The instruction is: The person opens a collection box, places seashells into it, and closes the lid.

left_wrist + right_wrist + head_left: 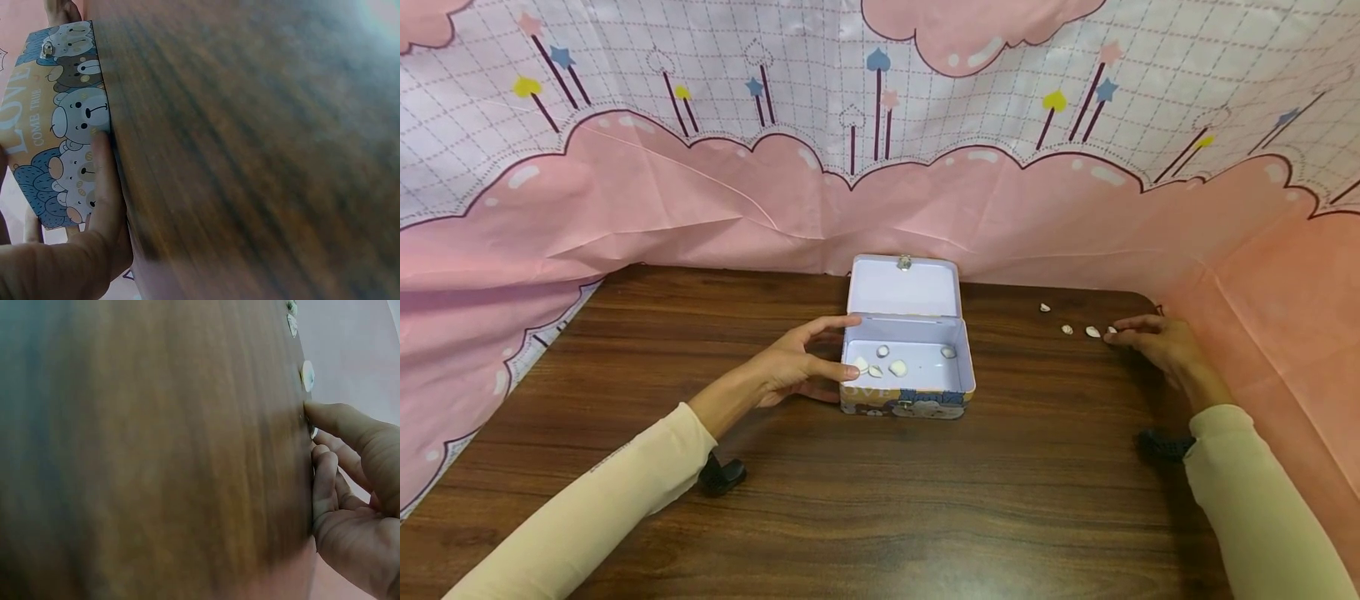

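A lidded tin box (pixel 907 406) with cartoon bears on its sides stands with its lid (pixel 905 286) raised. Several white seashells lie inside, among them a shell (pixel 898 367) near the front wall. My left hand (pixel 786 364) holds the box's left end, thumb at the front rim and index finger toward the back; in the left wrist view one finger lies along the bear-printed front (pixel 78 112). Far to the right, my right hand (pixel 1153 343) pinches a small seashell (pixel 1112 331) at the table surface. That shell (pixel 314 431) is partly hidden by the fingers.
Left of the right hand, more shells lie in a loose row: a near shell (pixel 1092 332), a middle one (pixel 1067 330) and a farther one (pixel 1044 308). A pink patterned cloth (pixel 715 200) hangs behind and beside the wooden table (pixel 880 500).
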A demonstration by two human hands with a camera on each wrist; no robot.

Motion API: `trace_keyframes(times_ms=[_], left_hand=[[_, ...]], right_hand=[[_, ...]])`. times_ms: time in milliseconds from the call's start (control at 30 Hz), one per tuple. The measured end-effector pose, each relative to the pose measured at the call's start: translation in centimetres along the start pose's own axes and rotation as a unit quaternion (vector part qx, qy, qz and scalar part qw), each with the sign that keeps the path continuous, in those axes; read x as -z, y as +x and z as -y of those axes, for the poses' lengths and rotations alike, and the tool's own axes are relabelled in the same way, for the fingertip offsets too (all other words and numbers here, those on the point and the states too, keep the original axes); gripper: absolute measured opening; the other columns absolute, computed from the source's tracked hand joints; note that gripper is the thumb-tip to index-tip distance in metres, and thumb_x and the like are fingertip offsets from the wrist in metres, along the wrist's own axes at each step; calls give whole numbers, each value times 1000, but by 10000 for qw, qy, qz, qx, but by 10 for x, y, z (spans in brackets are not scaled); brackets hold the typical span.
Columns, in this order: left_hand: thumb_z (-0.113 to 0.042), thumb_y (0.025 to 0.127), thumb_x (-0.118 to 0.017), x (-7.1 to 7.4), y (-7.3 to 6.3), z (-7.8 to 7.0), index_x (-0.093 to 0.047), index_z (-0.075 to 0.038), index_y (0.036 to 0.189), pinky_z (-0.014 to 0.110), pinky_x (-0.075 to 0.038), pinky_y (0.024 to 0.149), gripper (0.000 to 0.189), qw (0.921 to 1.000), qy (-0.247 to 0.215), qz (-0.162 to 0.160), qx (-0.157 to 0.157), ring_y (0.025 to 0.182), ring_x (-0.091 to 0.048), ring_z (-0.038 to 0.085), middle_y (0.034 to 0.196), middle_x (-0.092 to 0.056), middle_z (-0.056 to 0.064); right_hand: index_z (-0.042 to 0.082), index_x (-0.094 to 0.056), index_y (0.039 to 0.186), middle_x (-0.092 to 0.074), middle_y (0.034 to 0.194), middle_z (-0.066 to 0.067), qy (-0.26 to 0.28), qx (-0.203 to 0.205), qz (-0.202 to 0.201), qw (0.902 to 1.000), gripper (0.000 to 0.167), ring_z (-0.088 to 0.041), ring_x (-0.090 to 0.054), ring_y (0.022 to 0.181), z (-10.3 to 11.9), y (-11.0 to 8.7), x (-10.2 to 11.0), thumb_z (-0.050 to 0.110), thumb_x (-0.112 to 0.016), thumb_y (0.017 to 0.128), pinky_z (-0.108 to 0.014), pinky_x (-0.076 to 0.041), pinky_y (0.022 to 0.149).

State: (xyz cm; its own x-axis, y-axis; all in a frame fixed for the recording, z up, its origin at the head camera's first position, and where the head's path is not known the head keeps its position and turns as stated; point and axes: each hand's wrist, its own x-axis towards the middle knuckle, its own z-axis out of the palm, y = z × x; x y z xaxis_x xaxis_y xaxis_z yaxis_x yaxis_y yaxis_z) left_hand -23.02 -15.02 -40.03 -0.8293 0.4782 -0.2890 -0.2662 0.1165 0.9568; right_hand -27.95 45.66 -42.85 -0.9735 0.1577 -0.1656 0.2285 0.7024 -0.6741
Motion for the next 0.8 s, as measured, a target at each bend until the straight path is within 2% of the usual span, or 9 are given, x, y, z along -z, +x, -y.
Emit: trace_keyframes(times_ms=[67, 133, 233, 333, 400, 533, 667, 800], left_hand=[[-3, 97, -89, 0, 0, 0, -47, -31, 172, 61, -70, 99, 91, 10000, 14, 9, -18, 139, -64, 46, 178, -31, 18], [-3, 97, -88, 1, -1, -1, -47, -31, 173, 62, -70, 100, 91, 10000, 23, 4, -24, 137, -65, 44, 178, -31, 18], [-4, 97, -88, 1, -1, -1, -47, -31, 173, 62, -70, 101, 90, 10000, 59, 13, -23, 134, -66, 43, 179, -30, 19], [-5, 97, -88, 1, -1, -1, -47, -32, 172, 61, -70, 101, 90, 10000, 90, 27, -16, 132, -68, 42, 179, -29, 19], [-5, 98, -88, 1, -1, -1, -47, -32, 172, 61, -70, 101, 90, 9999, 104, 37, -16, 132, -68, 42, 179, -29, 19], [-5, 97, -89, 1, 0, 0, -48, -33, 171, 60, -70, 100, 90, 10000, 91, -4, 10, 135, -66, 43, 178, -30, 17], [-4, 96, -89, 1, 0, 0, -50, -35, 170, 60, -70, 100, 89, 10000, 76, -28, 20, 140, -64, 46, 178, -31, 15], [-4, 96, -89, 1, 1, 0, -50, -35, 170, 60, -70, 100, 89, 10000, 95, -8, 1, 138, -64, 45, 179, -31, 15]], right_hand=[[0, -69, 147, -51, 164, -28, -8, 3, -12, 10000, 71, -43, -51, 142, 0, 0, 0, 55, -80, 104, -34, -50, 97], [1, -71, 145, -57, 157, -23, -30, 27, -45, 10000, 68, -41, -53, 139, 1, 0, 0, 55, -80, 104, -34, -50, 96], [2, -75, 139, -71, 130, 3, -1, 102, -114, 9999, 61, -30, -57, 125, 1, -1, 0, 51, -82, 103, -26, -50, 89], [7, -80, 134, -63, 102, 31, 54, 161, -184, 9997, 51, -14, -57, 108, 1, -3, 0, 47, -85, 103, -19, -50, 82], [8, -81, 133, -59, 95, 39, 106, 229, -216, 9994, 47, -7, -57, 101, 2, -5, 0, 44, -85, 103, -18, -51, 80], [7, -80, 133, -61, 94, 41, 290, 430, -299, 9982, 44, 2, -59, 90, 6, -8, -2, 40, -85, 103, -18, -54, 75], [1, -79, 130, -64, 94, 40, 500, 709, -430, 9953, 40, 2, -64, 83, 11, -11, -6, 31, -85, 104, -19, -58, 70], [-6, -77, 131, -65, 94, 39, 642, 821, -521, 9932, 42, 6, -67, 82, 13, -12, -8, 26, -85, 104, -17, -62, 71]])
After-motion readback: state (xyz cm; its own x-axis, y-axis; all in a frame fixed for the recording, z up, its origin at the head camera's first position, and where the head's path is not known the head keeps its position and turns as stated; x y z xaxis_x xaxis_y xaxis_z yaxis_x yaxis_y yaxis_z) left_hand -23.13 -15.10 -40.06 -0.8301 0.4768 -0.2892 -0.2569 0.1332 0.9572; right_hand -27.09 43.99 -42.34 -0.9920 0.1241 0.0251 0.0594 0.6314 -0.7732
